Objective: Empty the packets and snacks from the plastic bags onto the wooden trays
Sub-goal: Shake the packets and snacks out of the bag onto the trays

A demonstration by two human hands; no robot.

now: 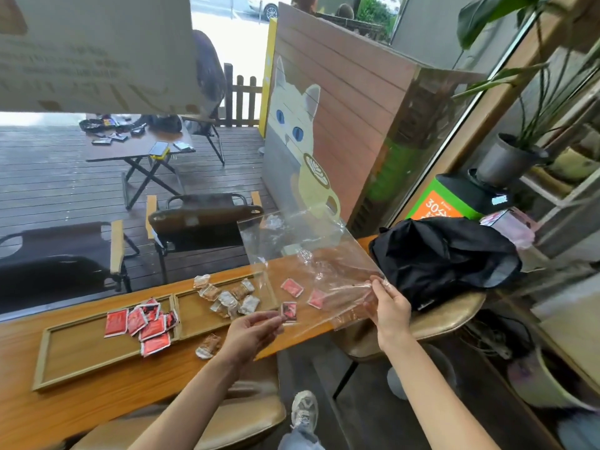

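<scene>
From the head camera we look down on a long wooden surface (97, 401) running from 8 o'clock toward 2 o'clock. Our right hand (388, 306), at about 4 o'clock of centre, pinches one edge of a clear plastic bag (308, 254), which is lifted and spread above the far end of the surface. Two red packets (292, 287) show through the plastic; we cannot tell whether they lie inside the bag or on the surface behind it. Our left hand (251, 329), just at 6 o'clock of the bag, holds a single dark red packet (288, 311) between thumb and fingertips, close to the bag's lower edge.

Two wooden trays sit end to end on the surface. The left tray (65, 352), at 8 o'clock, carries a pile of red packets (143, 323) at its right end. The right tray (191, 316), beside it, holds pale wrapped snacks (230, 298). One more wrapped snack (207, 345) lies on the surface just outside the trays, near our left wrist.

At 3 o'clock a black bag (444, 254) rests on a tan chair (448, 316).
</scene>
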